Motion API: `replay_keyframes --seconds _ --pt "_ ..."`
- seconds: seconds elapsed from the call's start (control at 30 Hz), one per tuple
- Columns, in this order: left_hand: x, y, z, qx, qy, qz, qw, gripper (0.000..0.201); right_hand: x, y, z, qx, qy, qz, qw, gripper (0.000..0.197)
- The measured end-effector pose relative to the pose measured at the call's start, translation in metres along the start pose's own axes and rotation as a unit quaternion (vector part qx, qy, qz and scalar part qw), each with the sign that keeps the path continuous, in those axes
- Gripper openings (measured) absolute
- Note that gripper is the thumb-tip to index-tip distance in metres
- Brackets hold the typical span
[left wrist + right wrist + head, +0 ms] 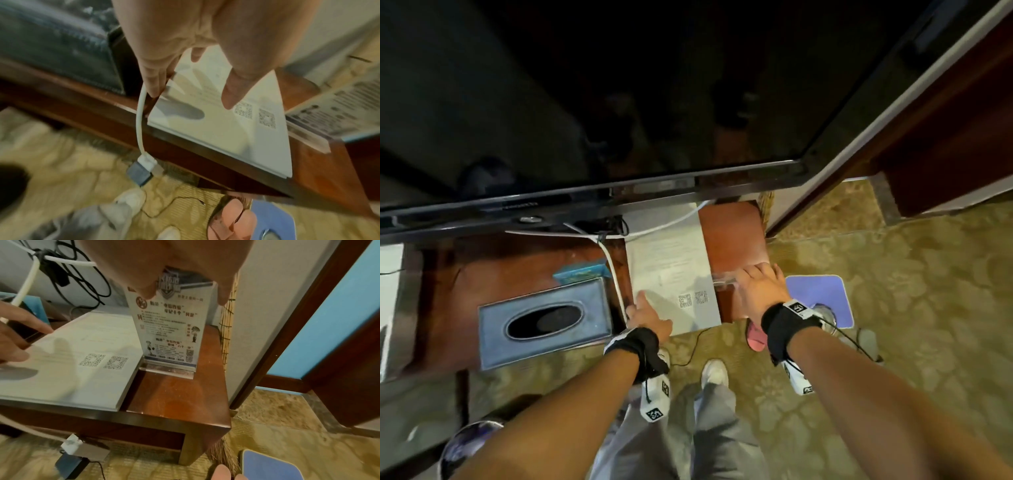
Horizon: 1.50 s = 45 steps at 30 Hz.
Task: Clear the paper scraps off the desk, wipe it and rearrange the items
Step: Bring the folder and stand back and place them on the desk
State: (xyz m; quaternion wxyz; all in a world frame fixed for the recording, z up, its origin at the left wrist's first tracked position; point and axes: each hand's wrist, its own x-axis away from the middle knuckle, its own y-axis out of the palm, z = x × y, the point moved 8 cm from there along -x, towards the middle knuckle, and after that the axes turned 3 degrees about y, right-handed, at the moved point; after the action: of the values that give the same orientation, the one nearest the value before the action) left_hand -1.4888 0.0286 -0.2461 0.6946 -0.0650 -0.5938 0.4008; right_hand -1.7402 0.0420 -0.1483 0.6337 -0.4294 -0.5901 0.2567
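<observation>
Right hand (pixel 758 289): clenched over the top edge of a clear acrylic sign stand (pixel 168 331), fingers on one face and thumb on the other. The stand is upright, with its printed sheet facing the wrist camera. Its base is at the table (pixel 736 233) surface, just beside the right edge of the booklet. Whether the base bears fully on the wood cannot be told.

Left hand (pixel 649 317): released, gripping nothing. The fingers (pixel 156 81) are straight and lie against the left edge of a white booklet (pixel 671 270). The thumb reaches over the page, and its shadow falls on the paper.

The booklet lies flat on the right part of the table, with two QR codes near its front right corner. Its front edge is level with the table's front edge.

A white cable (pixel 140 116) runs along the booklet's 9 o'clock side and hangs over the table's front edge, ending in a plug block.

A grey tissue box (pixel 544 322) stands at 9 o'clock of the booklet, beyond the cable. A small teal box (pixel 580 272) sits at the tissue box's 1 o'clock.

A television (pixel 619 102) stands at 12 o'clock, across the back of the table.

On the carpet, at 3 o'clock of the table's corner, lie a blue mat (pixel 822 291) and a pink slipper (pixel 756 337).
</observation>
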Motion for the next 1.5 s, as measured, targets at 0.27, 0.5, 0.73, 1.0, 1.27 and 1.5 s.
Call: replay_keyframes --seconds 0.27,0.5,0.73,1.0,1.27,1.5 --pt "-0.014 0.000 -0.015 0.046 -0.099 0.060 0.992 0.084 -0.007 -0.001 0.011 -0.003 -0.018 -0.012 1.000 0.047" --pt "0.006 -0.018 0.001 0.037 -0.028 0.049 0.998 0.041 0.011 -0.048 0.032 0.006 -0.032 0.015 0.999 0.056" --pt "0.054 -0.037 0.025 0.073 -0.035 0.081 0.993 0.041 0.032 -0.110 0.025 0.020 -0.079 0.069 0.994 0.040" --pt "0.107 -0.052 0.027 0.063 -0.007 0.115 0.991 0.033 0.046 -0.133 0.001 0.013 -0.118 0.070 0.990 0.036" --pt "0.134 -0.049 0.022 0.132 0.008 0.117 0.984 0.043 0.057 -0.136 -0.025 -0.005 -0.161 0.080 0.984 0.021" --pt "0.163 -0.062 0.040 0.130 0.107 0.120 0.978 0.050 0.067 -0.140 -0.035 0.025 -0.155 0.082 0.984 0.021"
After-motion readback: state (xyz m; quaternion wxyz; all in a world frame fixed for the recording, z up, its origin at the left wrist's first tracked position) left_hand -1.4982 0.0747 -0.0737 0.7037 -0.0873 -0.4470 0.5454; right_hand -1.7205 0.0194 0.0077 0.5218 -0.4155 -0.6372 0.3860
